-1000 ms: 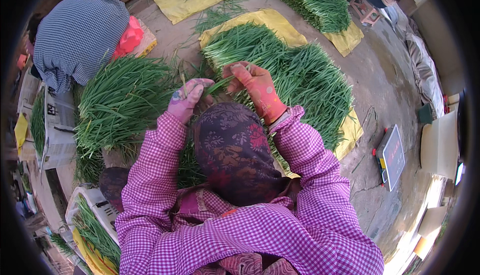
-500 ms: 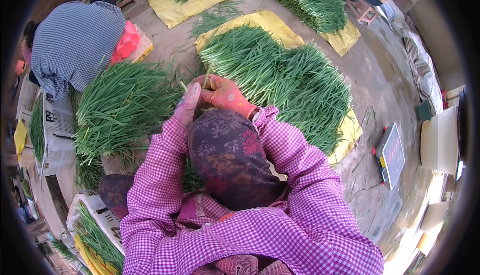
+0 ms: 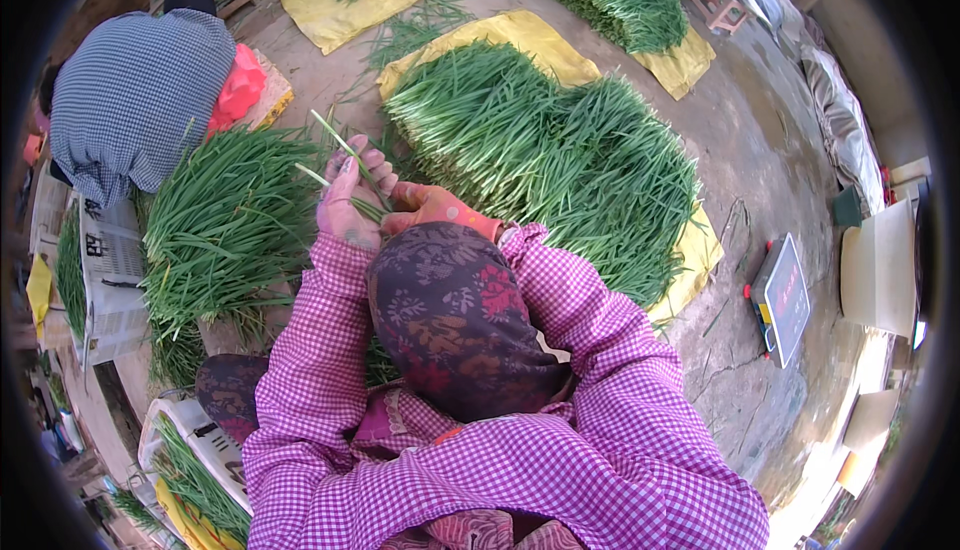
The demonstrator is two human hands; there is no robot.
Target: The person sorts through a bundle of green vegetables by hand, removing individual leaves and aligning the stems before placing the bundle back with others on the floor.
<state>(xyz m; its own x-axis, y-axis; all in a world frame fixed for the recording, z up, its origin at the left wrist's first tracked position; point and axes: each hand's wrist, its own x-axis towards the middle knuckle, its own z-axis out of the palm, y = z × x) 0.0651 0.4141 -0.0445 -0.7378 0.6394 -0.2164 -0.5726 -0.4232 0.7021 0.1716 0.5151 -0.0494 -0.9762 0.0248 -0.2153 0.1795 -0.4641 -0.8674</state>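
My left hand (image 3: pixel 350 195), in a thin pale glove, is closed round a few garlic chive stalks (image 3: pixel 329 130). Their pale cut ends stick out past the fingers toward the upper left. My right hand (image 3: pixel 445 212), in an orange-pink dotted glove, meets it from the right, with fingers bent and pressed on the leafy part of the same stalks. The knee below hides part of the right palm. Close to the left hand lies a loose heap of chives (image 3: pixel 230 220). Beyond the right hand, neatly laid chives (image 3: pixel 540 150) cover a yellow sheet (image 3: pixel 540 45).
A co-worker in a checked top (image 3: pixel 140 100) bends at the upper left. White plastic crates (image 3: pixel 110 290) stand along the left. At the right, a flat scale (image 3: pixel 782 300) rests on the concrete floor (image 3: pixel 735 380). More chives (image 3: pixel 610 0) lie farther off, near a small stool (image 3: pixel 715 5).
The left hand has turned and risen slightly, and the stalks now show longer past its fingers. My right hand has come down a little. The view has shifted slightly.
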